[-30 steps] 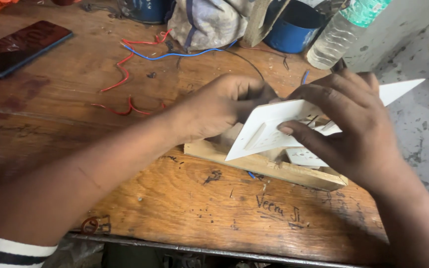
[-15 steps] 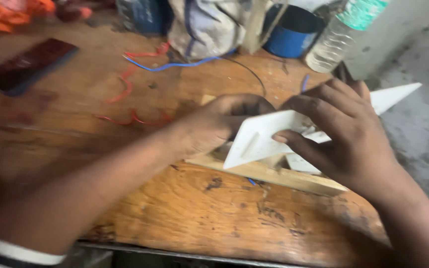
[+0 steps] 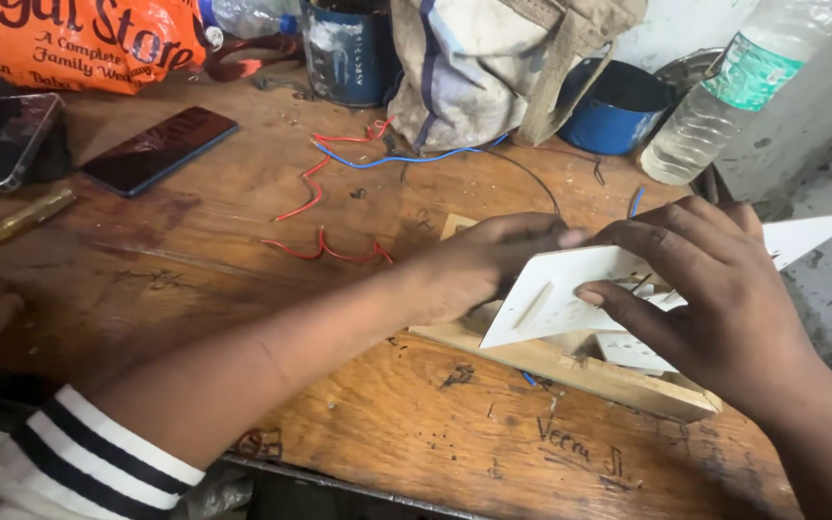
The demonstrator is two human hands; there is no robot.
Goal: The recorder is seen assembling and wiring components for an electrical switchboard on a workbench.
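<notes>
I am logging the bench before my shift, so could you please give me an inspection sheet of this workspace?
Surface: worn wooden table, scratched and scribbled on.
Job's things: white plate tilted over wooden box.
Clutter: two phones, orange bag, blue tins, water bottle, cloth bag.
Hands: left hand reaches under the plate; right hand holds it.
Cables: red and blue wire offcuts.
Surroundings: grey wall, right.

Plate (image 3: 556,294) tilts over frame (image 3: 570,366) – 2 phones (image 3: 158,148) far left.
</notes>
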